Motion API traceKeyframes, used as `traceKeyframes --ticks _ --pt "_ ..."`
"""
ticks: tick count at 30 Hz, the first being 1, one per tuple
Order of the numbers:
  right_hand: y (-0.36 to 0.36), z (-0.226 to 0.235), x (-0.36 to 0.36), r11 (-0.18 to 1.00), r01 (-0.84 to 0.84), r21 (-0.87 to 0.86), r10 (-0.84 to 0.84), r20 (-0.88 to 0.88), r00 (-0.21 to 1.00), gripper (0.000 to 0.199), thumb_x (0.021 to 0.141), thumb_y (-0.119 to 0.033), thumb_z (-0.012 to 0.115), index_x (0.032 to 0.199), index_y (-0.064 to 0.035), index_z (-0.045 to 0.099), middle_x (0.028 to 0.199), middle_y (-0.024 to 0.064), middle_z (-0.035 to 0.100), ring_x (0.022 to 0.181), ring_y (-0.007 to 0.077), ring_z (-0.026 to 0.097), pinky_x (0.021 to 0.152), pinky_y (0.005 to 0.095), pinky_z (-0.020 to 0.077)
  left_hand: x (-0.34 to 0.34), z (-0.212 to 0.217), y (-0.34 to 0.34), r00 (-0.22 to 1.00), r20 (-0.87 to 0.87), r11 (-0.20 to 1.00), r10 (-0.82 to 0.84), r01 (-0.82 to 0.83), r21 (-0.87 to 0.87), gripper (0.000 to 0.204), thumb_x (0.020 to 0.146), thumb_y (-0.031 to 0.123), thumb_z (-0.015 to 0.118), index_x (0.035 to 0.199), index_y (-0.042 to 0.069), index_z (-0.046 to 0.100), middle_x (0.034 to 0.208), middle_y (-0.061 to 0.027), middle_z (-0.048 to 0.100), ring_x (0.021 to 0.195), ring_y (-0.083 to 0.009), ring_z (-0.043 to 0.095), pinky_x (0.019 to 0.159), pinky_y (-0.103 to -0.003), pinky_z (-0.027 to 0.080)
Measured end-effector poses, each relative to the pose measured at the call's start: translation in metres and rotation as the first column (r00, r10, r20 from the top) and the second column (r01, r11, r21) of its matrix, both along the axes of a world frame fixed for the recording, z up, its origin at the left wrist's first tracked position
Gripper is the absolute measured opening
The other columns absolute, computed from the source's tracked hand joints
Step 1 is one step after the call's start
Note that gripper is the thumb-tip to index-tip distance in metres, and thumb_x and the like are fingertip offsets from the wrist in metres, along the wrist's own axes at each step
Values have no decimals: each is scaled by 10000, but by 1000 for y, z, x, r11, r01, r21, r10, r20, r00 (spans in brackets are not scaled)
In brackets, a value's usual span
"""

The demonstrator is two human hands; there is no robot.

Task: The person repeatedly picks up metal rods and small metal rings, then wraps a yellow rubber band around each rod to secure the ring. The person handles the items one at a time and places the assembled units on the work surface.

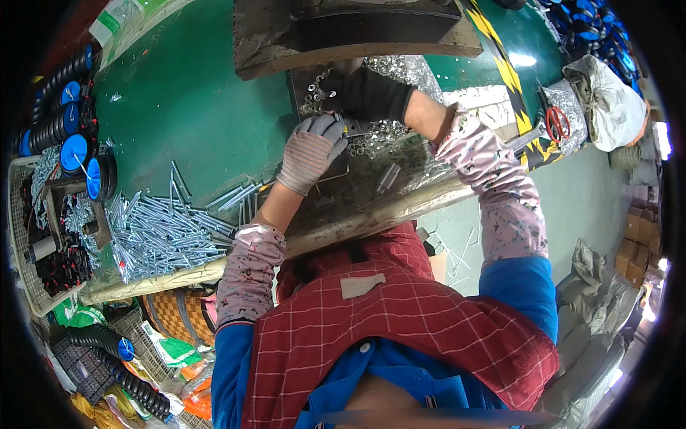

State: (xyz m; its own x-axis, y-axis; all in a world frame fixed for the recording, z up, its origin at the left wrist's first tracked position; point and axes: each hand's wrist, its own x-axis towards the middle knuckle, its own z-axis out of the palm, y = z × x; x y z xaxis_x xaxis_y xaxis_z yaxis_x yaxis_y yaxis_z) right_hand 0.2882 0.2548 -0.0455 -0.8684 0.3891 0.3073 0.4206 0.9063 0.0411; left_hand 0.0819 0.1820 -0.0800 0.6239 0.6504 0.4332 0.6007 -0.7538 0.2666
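Note:
My left hand (312,151), in a pale striped glove, is closed with its fingertips at the dark metal plate (336,177) under a machine. Whatever it pinches is hidden by the fingers. My right hand (373,95), in a black glove, reaches just beyond it with curled fingers, and I cannot make out what they hold. Small metal nuts (314,91) lie beside the right fingertips, and more nuts (361,146) are scattered near the left hand. A heap of long silvery rods (164,236) lies left of my left forearm.
The heavy dark machine head (357,32) overhangs both hands. Black and blue wheels (73,152) and a pale crate (20,236) stand at the left. Red-handled scissors (557,124) lie at the right by yellow-black tape (504,61). A short metal cylinder (388,179) lies near the bench edge.

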Motion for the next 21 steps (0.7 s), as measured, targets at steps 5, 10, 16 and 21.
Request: traceKeyframes --ticks 5,10,16,21 --pt "22 -10 -1 992 -119 32 115 116 987 326 783 -275 655 1094 -177 659 1175 85 598 1050 296 617 811 432 534 1 3 2 999 33 1000 -30 30 6 355 789 232 733 1104 101 634 1094 -87 629 1029 -281 609 896 -383 502" --pt "9 -4 -5 972 37 -233 19 233 972 388 763 -268 673 1118 -120 619 1247 147 560 1107 361 560 891 461 503 -1 0 3 999 -3 999 -32 32 2 331 826 274 679 1112 116 628 1096 -76 632 1036 -270 607 883 -377 499" --pt "6 -4 -7 981 61 -184 -23 203 979 388 751 -245 685 1114 -125 616 1153 133 573 1090 354 558 864 458 501 -1 -3 2 1000 -29 999 -10 11 38 335 827 279 688 1105 99 638 1095 -82 640 1051 -271 613 905 -375 499" --pt "13 0 -2 964 -54 -262 52 -14 999 222 741 -156 702 961 -169 682 1055 91 631 952 334 642 829 424 530 -1 3 1 1000 16 1000 -22 22 5 340 805 250 710 1101 99 638 1085 -84 641 1012 -275 622 886 -379 503"
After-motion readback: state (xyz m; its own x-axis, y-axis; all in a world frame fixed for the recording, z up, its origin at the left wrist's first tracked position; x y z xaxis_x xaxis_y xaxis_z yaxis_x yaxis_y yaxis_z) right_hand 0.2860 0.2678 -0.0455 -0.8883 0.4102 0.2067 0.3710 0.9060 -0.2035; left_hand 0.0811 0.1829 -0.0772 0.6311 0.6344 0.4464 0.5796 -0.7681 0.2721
